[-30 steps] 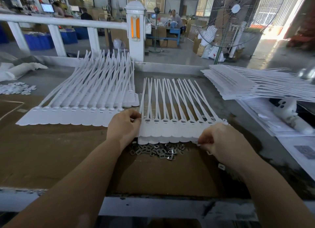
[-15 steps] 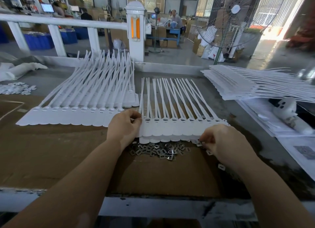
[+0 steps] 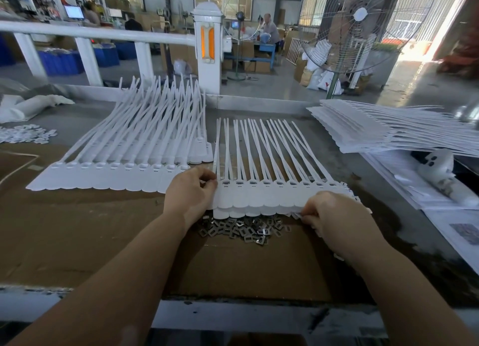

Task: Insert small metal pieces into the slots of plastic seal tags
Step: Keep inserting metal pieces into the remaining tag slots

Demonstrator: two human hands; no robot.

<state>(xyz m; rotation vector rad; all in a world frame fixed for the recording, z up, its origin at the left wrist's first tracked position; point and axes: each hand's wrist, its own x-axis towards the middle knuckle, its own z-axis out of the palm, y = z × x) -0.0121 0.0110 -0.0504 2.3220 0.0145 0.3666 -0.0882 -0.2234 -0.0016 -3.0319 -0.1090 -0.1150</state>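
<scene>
1. The left end of a white strip of seal tags (image 3: 261, 198) is pinched between the curled fingers and thumb of the left hand (image 3: 190, 190).
2. The strip's near right corner is gripped by the right hand (image 3: 334, 216), fingers curled under.
3. A heap of small metal pieces (image 3: 241, 227) is seen just near of the strip, on brown cardboard (image 3: 77, 229).
4. More tag strips are fanned out at the left (image 3: 124, 164), and a stack is piled far right (image 3: 375, 128).
</scene>
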